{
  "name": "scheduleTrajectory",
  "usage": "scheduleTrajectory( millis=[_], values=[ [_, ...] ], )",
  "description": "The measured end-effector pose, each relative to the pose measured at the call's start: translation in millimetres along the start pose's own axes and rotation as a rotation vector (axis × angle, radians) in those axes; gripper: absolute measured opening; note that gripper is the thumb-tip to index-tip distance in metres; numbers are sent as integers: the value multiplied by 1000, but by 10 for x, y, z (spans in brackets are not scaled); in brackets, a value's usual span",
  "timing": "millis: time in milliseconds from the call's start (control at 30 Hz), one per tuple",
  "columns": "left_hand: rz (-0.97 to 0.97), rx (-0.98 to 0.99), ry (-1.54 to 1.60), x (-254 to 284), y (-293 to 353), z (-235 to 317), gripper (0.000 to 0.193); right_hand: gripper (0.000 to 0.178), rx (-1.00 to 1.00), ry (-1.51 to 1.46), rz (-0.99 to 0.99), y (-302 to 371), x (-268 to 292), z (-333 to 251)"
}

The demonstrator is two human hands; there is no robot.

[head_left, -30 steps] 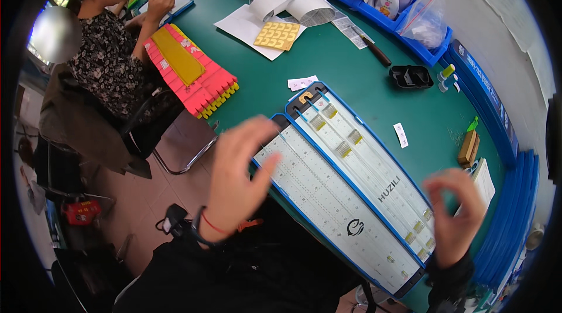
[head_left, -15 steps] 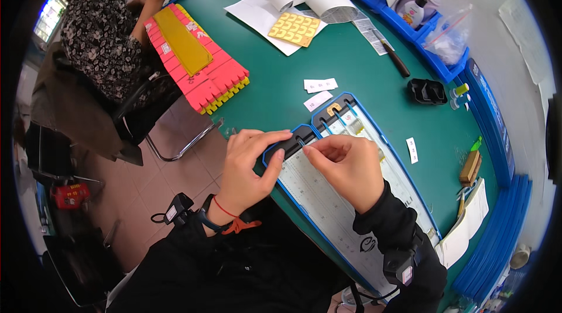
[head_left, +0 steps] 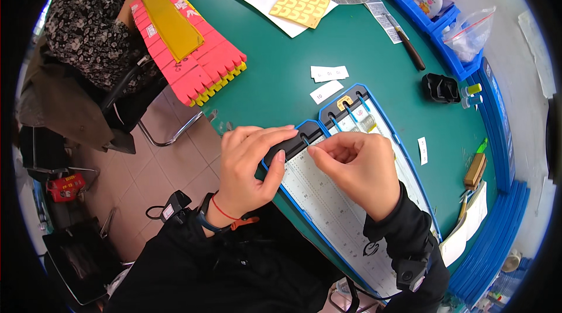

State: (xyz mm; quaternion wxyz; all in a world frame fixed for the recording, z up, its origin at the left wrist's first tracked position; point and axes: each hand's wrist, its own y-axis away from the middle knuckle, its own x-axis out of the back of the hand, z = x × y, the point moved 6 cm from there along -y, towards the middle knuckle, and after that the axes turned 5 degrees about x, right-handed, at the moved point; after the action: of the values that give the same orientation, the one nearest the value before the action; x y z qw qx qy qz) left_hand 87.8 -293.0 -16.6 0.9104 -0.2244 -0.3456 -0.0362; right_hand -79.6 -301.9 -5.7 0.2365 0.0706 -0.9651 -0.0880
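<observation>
Altogether, two bare hands, left hand (head_left: 249,161) and right hand (head_left: 360,169), over one long two-part case (head_left: 322,196), with at least four blue bands (head_left: 350,112) at its black upper ends. Around, on one green table (head_left: 263,85): one knife (head_left: 414,52), one black tray (head_left: 441,89), one wooden block (head_left: 475,171), one patterned yellow sheet (head_left: 300,7). At far left, one pink stack (head_left: 211,55) beside one seated co-worker (head_left: 88,26). In the way of the case's right half: right hand and black sleeve (head_left: 395,219). On the left half's black end, slightly spread left fingers; just beside its band, right thumb and forefinger pinched together, cannot tell on what. Lies slanting beneath both.
</observation>
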Motion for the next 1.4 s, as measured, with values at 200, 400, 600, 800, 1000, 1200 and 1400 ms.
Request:
scheduleTrajectory(
  millis=[200,400,600,800,1000,1200,1400],
  values=[
    [-106,-60,-121,-139,-91,136,44,10,133,84,78,159,169,17],
    [-209,-99,-288,-31,-18,184,51,36,351,564,132,904,701,51],
    [-354,-190,-292,-139,89,417,51,14,-8,689,466,1652,1920,709],
    [-410,-185,-245,-262,240,552,58,9,-25,700,342,1607,1722,837],
    [-374,-229,-254,-373,252,617,59,5,84,887,269,1685,1672,848],
    [-392,-191,-257,-386,242,575,56,13,45,658,450,2292,1615,495],
    [-626,-395,44,-613,703,1633,51,13,-104,506,381,2671,1042,735]
  ],
)
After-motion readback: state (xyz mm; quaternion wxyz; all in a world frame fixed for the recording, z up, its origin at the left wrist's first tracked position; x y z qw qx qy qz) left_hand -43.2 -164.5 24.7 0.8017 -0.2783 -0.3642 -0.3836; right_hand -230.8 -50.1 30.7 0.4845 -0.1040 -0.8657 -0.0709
